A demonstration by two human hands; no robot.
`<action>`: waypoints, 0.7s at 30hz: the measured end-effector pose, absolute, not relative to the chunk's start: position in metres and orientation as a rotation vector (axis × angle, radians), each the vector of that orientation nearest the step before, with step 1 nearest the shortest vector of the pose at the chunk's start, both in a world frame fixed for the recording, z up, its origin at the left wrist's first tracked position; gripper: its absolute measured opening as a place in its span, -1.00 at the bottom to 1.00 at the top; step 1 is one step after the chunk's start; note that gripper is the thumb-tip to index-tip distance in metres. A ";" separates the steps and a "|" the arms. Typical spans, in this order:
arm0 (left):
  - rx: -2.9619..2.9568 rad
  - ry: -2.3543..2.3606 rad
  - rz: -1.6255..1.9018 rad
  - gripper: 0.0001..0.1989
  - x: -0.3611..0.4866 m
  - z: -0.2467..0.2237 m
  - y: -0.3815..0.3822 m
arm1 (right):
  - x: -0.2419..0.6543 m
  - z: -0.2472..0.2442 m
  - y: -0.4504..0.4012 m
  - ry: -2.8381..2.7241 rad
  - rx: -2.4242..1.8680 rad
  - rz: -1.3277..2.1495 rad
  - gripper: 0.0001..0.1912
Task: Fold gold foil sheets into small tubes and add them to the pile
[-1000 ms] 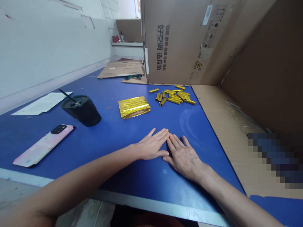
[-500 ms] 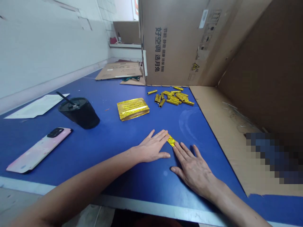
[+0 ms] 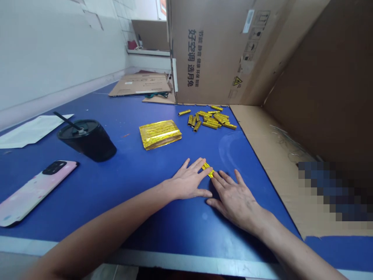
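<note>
A small strip of shiny gold foil paper lies on the blue table, partly hidden under my fingers. My left hand is flat with its fingers spread, the fingertips resting on the strip's far end. Against the near end press the fingertips of my right hand, also stretched out and flat. Beyond my hands sits a stack of gold foil sheets. A loose pile of small gold folded tubes lies farther back to the right.
On the left stand a black cup with a straw and a phone in a pastel case. White paper lies behind them. A large cardboard box rises at the back, with a cardboard flap along the right side.
The view has shifted slightly. My left fingers have spread, one now lying across the middle of the strip, and my two thumbs have come closer together.
</note>
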State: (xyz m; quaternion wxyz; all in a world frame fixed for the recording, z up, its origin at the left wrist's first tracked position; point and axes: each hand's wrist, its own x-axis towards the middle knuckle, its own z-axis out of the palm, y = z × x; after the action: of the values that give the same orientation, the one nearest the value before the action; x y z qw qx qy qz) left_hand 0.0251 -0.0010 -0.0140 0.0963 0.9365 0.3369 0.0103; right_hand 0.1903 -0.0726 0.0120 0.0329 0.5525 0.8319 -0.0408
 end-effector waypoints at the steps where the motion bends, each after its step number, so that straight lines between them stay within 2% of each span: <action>1: 2.777 1.034 0.045 -0.22 0.026 -0.015 0.002 | 0.189 0.013 -0.067 2.552 1.716 -0.131 -0.34; 8: 2.813 1.255 0.122 -0.30 0.031 -0.017 0.017 | 0.200 0.010 -0.026 2.521 1.786 -0.176 -0.29; 21: 2.865 1.079 0.176 -0.17 0.013 -0.015 -0.032 | 0.223 -0.009 -0.006 2.521 1.818 -0.191 -0.25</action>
State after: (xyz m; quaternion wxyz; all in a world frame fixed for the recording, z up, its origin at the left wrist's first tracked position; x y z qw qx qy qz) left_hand 0.0135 -0.0323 -0.0149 0.0377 0.9336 0.3516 0.0574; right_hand 0.2233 -0.0060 -0.0088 0.0136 0.5838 0.8095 -0.0612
